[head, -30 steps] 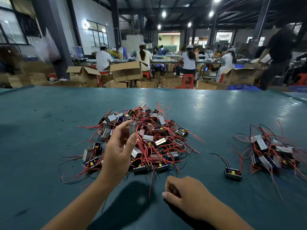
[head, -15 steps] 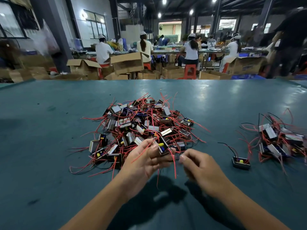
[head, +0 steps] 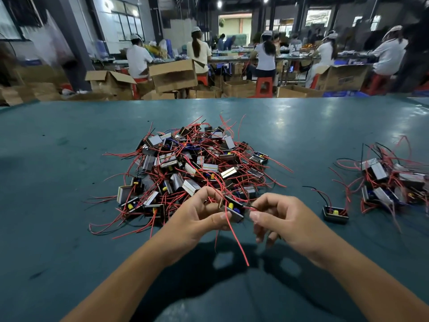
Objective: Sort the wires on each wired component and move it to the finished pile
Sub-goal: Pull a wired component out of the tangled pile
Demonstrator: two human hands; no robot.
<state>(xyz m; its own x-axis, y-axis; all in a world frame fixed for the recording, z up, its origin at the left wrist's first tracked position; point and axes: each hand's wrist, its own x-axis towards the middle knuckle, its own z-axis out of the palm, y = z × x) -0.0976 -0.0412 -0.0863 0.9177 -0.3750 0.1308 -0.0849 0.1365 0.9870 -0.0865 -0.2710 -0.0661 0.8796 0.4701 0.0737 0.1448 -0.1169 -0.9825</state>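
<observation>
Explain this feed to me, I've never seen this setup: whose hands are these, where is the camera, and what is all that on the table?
There is no machine: a person works bare-handed, and the one camera sits on their head, looking forward and down. On the green table lies a big pile of small components with red wires, a smaller pile at the right, and one single component between them. The left hand holds a component from the big pile; the right hand pinches its wires. Other workers sit behind.
</observation>
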